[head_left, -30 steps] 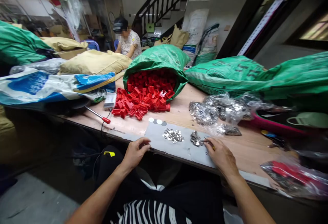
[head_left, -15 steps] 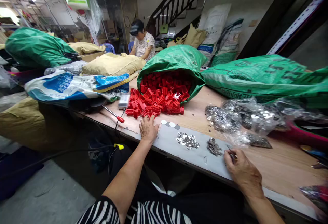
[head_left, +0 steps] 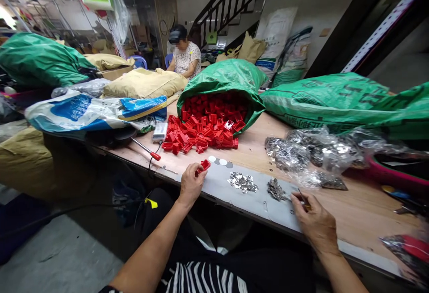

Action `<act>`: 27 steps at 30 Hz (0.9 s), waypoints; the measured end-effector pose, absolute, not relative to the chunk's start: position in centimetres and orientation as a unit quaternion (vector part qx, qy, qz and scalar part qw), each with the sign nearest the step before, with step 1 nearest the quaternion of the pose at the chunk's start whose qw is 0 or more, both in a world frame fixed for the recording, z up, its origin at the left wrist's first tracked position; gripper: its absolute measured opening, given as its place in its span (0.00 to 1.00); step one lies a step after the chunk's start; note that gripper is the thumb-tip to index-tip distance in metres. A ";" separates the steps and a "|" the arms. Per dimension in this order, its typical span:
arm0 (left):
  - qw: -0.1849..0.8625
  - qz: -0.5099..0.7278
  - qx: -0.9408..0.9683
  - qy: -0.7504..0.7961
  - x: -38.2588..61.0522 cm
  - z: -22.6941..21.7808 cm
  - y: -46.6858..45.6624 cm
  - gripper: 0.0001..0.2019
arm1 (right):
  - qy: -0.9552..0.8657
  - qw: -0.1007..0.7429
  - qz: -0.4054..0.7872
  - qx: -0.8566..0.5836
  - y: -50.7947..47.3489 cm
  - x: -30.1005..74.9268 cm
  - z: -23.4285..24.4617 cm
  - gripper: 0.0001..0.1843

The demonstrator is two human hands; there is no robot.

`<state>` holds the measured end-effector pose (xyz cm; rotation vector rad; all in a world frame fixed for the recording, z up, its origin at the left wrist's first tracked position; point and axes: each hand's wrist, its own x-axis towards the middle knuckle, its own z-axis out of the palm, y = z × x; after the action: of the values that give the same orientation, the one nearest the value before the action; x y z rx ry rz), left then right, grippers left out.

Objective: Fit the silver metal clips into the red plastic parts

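My left hand (head_left: 192, 183) pinches a small red plastic housing (head_left: 204, 165) above the near edge of the grey mat (head_left: 214, 189). Fingers closed, my right hand (head_left: 313, 218) grips a thin pointed tool (head_left: 300, 193) at the mat's right part; the fingers hide most of it, so I cannot tell its exact kind. Between the hands lie a pile of flat shiny metal pieces (head_left: 242, 182) and a darker heap of small metal parts (head_left: 275, 189). More red plastic housings (head_left: 201, 134) spill from an open green sack (head_left: 228, 76) beyond my left hand.
Clear plastic bags of metal parts (head_left: 291, 155) lie beyond my right hand, beside a pink tray (head_left: 377, 172). A red-handled rod (head_left: 154, 155) sticks out at the left edge. Another person (head_left: 187, 56) sits across the table. A long green sack (head_left: 335, 101) lies at the right.
My left hand has come back from the red pile with one red housing between its fingers. My right hand stays nearly in place, still holding the tool. The view has shifted slightly.
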<state>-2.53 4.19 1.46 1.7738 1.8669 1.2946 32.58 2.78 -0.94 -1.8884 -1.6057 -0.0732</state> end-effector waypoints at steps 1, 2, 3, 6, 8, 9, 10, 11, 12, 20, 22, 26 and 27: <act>0.140 0.453 0.617 0.628 -2.3 1.5 3.3 0.02 | -0.607 0.330 -0.024 -0.722 2.8 32.6 -1.0 0.21; 0.151 0.460 0.622 0.615 -2.1 1.6 2.5 0.01 | -0.602 0.336 -0.020 -0.724 2.7 32.6 -0.9 0.22; 0.163 0.470 0.627 0.600 -2.0 1.6 1.7 0.02 | -0.595 0.342 -0.015 -0.727 2.7 32.6 -0.9 0.22; 0.192 0.504 0.627 0.563 -1.8 1.9 -0.3 0.13 | -0.573 0.364 -0.006 -0.734 2.1 32.1 0.0 0.23; 0.186 0.508 0.633 0.554 -1.7 2.3 -1.2 0.18 | -0.564 0.386 -0.003 -0.731 1.5 31.2 0.9 0.23; 0.182 0.506 0.640 0.549 -1.6 2.6 -1.5 0.18 | -0.565 0.400 0.002 -0.722 1.1 30.5 1.5 0.22; 0.181 0.504 0.648 0.542 -1.5 2.9 -1.7 0.17 | -0.569 0.413 0.015 -0.711 0.7 29.7 2.1 0.22; 0.183 0.502 0.656 0.533 -1.3 3.2 -1.9 0.16 | -0.576 0.422 0.037 -0.699 0.2 28.7 2.6 0.21; 0.190 0.500 0.663 0.524 -1.0 3.5 -2.1 0.15 | -0.588 0.430 0.064 -0.682 -0.2 27.6 3.2 0.21; 0.196 0.486 0.696 0.490 1.0 4.8 -3.5 0.12 | -0.724 0.423 0.224 -0.496 -3.0 19.6 5.1 0.07; 0.189 0.482 0.706 0.484 1.2 5.0 -3.7 0.13 | -0.749 0.421 0.216 -0.463 -2.9 18.8 5.0 0.05; 0.186 0.477 0.718 0.471 1.4 5.3 -4.0 0.13 | -0.780 0.416 0.198 -0.422 -2.5 18.5 4.9 0.05; 0.186 0.477 0.720 0.468 1.5 5.3 -4.1 0.13 | -0.784 0.416 0.200 -0.416 -2.4 18.6 4.9 0.05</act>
<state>1.46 -4.09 5.34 2.0285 1.3192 1.3423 18.57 -2.42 4.88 -1.0446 -1.9675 0.5016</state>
